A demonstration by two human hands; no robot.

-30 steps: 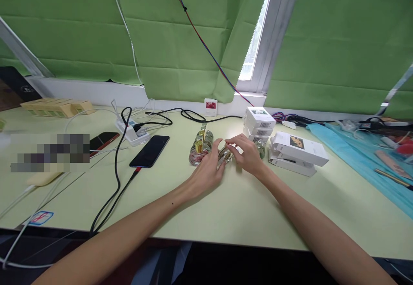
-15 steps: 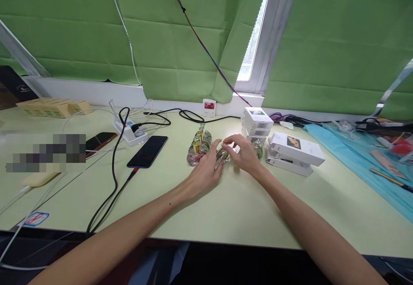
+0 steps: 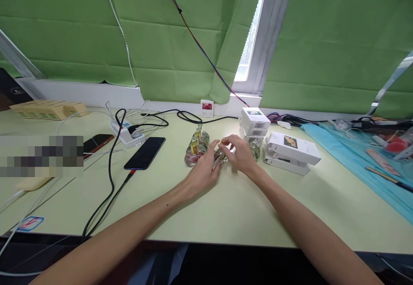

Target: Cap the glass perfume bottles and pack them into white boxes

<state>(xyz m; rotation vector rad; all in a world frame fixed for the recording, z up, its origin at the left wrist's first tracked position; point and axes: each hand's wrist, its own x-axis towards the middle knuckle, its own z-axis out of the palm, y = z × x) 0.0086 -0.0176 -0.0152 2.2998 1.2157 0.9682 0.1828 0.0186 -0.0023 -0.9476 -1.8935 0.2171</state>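
Observation:
A small glass bottle (image 3: 219,157), like a perfume bottle, is between my hands above the table. My left hand (image 3: 204,167) is closed around its body, with the thumb on the near side. The fingers of my right hand (image 3: 239,152) pinch at its top, where a bit of gold colour shows; the fingers hide most of the neck. Just left of my left hand stands a row of several similar glass bottles (image 3: 192,159), some with gold necks. Another glass bottle (image 3: 254,151) stands right of my right hand, partly covered by it.
White boxes (image 3: 254,124) are stacked behind my right hand, with more white boxes (image 3: 292,147) lying to the right. A black phone (image 3: 145,153) on a cable and a power strip (image 3: 127,134) lie left. Blue plastic sheeting (image 3: 345,156) covers the far right.
The camera view has shifted slightly, so everything sits a little further left. Both hands keep hold of the same bottle, with the right fingers still at its top.

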